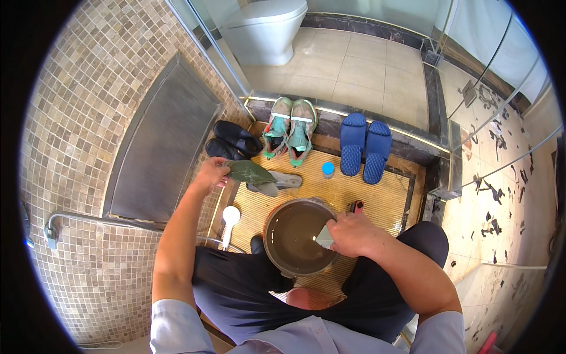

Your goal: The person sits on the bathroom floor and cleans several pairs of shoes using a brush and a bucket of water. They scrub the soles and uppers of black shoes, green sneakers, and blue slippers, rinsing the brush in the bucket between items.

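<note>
My left hand (pixel 213 173) grips one end of an olive-green slipper (pixel 250 172), holding it tilted above the mat at left. Partly beneath it lies a greyish slipper (pixel 288 180). Between my knees stands a round bucket (pixel 272 261) of murky brown water (pixel 298 233). Over its right rim, my right hand (pixel 354 234) is closed around a pale, flat-edged object (pixel 324 238) that points toward the water; its kind cannot be made out. A pink-and-black thing (pixel 358 206) shows just beyond that hand, partly hidden.
Black shoes (pixel 236 140), worn sneakers (pixel 289 131) and blue slippers (pixel 365 147) line the far step. A blue-capped bottle (pixel 328 170) stands on the ribbed mat (pixel 377 192). A white shower head (pixel 231 215) lies left of the bucket. Glass panels rise at right; a toilet (pixel 262 29) stands beyond.
</note>
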